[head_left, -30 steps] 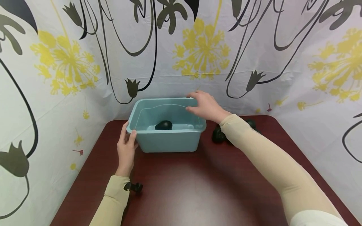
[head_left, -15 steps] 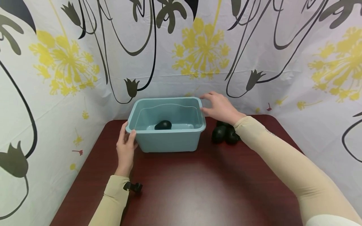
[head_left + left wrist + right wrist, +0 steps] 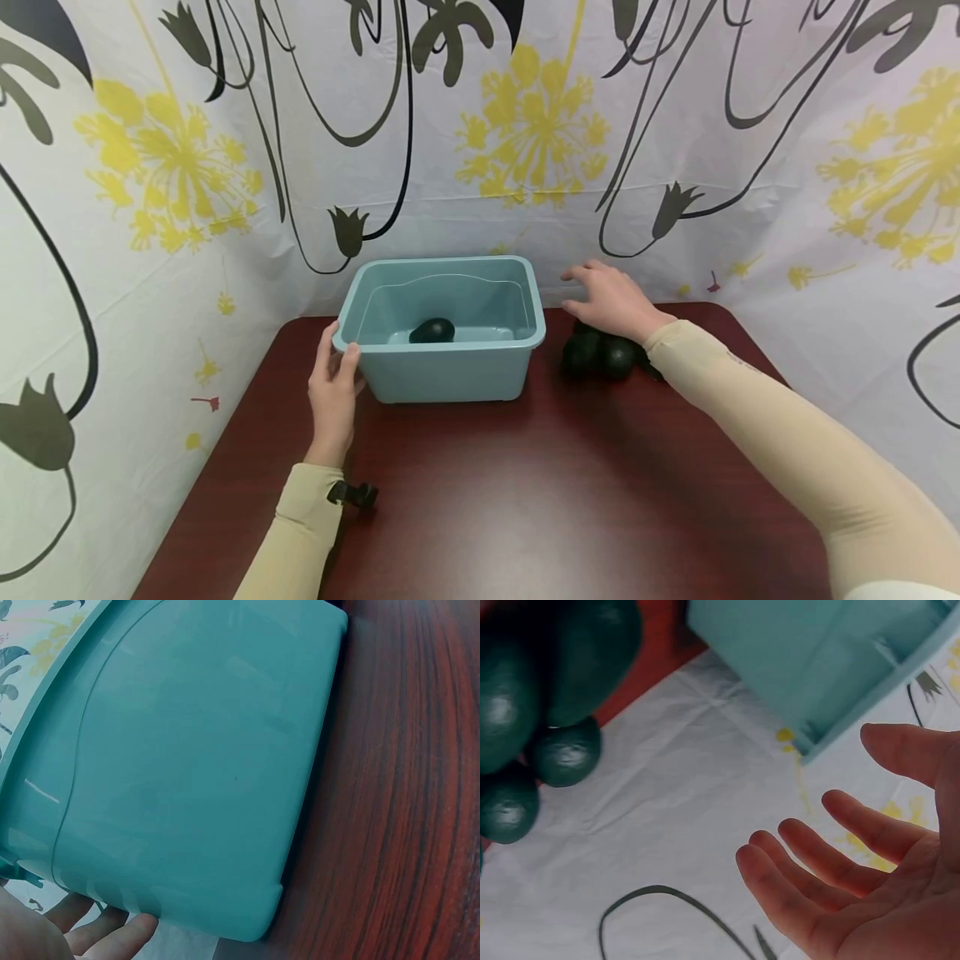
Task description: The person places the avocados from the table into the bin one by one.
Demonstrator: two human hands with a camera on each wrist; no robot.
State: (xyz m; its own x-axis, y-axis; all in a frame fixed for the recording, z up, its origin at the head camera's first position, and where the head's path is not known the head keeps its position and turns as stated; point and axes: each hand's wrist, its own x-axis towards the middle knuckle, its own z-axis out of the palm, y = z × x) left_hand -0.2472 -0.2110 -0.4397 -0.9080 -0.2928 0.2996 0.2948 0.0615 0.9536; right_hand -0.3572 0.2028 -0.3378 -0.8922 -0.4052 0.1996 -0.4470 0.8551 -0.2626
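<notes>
A light blue plastic bin (image 3: 450,373) stands on the table with one dark green avocado (image 3: 432,331) lying inside. My left hand (image 3: 333,400) grips its front left corner, thumb on the front just under the rim and fingers round the left side. In the left wrist view, fingertips (image 3: 139,930) lie against the bin wall (image 3: 195,765). To the right of the bin, several avocados (image 3: 618,357) sit in a cluster, partly hidden by my right hand (image 3: 615,302). That hand hovers over them with loosely bent, spread fingers and holds nothing; the right wrist view shows the avocados (image 3: 568,754) apart from it.
The dark red-brown table (image 3: 480,475) extends in front of the bin. A white cloth with yellow and grey flowers (image 3: 480,225) hangs close behind the bin and along both sides. A black strap with a small device (image 3: 352,496) is on the left wrist.
My right hand has moved rightward from over the bin's right rim to above the avocado cluster. The left hand and the bin have stayed in place.
</notes>
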